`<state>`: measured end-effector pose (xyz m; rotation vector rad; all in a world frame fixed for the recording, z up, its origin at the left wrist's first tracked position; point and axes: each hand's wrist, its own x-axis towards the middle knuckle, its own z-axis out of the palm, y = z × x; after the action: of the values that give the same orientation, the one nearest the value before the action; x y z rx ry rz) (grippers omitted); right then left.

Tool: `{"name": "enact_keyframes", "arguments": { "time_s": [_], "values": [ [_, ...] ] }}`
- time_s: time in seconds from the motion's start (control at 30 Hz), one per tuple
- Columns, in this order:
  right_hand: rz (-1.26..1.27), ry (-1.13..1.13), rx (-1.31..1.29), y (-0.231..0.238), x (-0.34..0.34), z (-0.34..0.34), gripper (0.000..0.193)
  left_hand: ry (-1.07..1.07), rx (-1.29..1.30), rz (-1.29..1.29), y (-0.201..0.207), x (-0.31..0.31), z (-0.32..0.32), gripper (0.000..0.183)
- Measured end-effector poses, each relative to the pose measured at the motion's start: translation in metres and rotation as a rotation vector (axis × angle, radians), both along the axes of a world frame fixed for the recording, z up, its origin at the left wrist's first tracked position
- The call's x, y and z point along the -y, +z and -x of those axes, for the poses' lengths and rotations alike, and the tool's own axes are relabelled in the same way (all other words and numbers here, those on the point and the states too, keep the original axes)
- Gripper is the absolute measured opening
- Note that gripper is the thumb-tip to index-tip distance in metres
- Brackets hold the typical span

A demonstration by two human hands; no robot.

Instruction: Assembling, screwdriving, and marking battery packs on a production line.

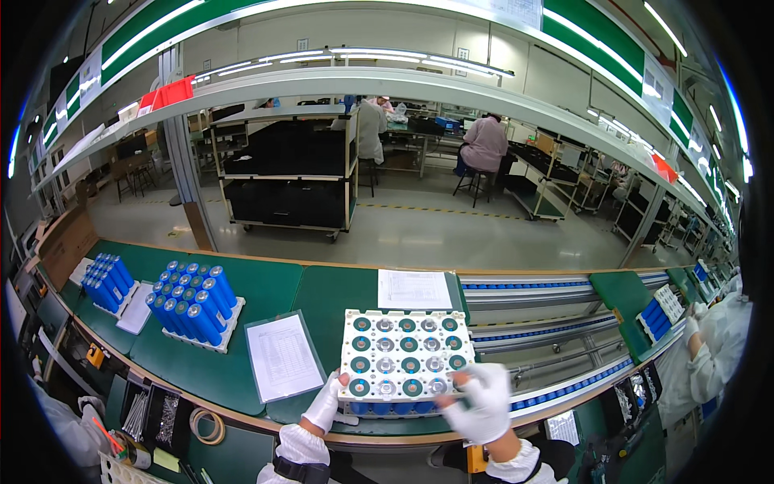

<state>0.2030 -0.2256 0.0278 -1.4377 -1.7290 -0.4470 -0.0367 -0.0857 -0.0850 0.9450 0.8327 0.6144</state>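
In front of me stands a battery pack: blue cylindrical cells with a white plastic cell holder [397, 352] fitted over their tops. Round cell ends show through its holes, some ringed in green, others silvery. My left hand [325, 405], in a white glove with bare fingertips, grips the pack's near left corner, thumb at the top edge. Over the near right corner is my right hand [481, 405], gloved likewise. Motion smears its fingers, so whether they touch the holder or hold anything is unclear.
Printed sheets [284, 356] lie left of the pack and behind it. Farther left, blue cells [193, 302] stand in a white holder. Conveyor rails [532, 323] run to the right. Near the lower left are screw bins [153, 415] and a tape roll [207, 426]. A co-worker [709, 347] stands right.
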Motion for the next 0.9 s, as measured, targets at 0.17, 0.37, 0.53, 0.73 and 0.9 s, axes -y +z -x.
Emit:
{"name": "enact_keyframes", "arguments": {
  "time_s": [0.17,0.37,0.53,0.73,0.9],
  "values": [
    [0.354,-0.145,-1.023,-0.065,0.019,-0.089,0.034,0.008,-0.077,0.100,-0.004,0.000,0.003,0.082],
    [0.901,0.366,-1.893,-0.114,0.008,-0.096,0.066,0.000,-0.103,0.111,-0.006,-0.001,0.005,0.088],
    [1.065,0.485,-1.910,-0.114,-0.008,-0.101,0.076,-0.087,-0.136,0.168,0.016,0.000,0.007,0.101],
    [1.247,0.475,-1.793,-0.112,-0.020,-0.104,0.090,-0.133,-0.069,0.232,0.019,-0.008,0.013,0.105],
    [1.133,0.312,-1.843,-0.134,-0.005,-0.089,0.072,-0.152,-0.091,0.253,0.006,-0.016,0.009,0.097]
  ]
}}
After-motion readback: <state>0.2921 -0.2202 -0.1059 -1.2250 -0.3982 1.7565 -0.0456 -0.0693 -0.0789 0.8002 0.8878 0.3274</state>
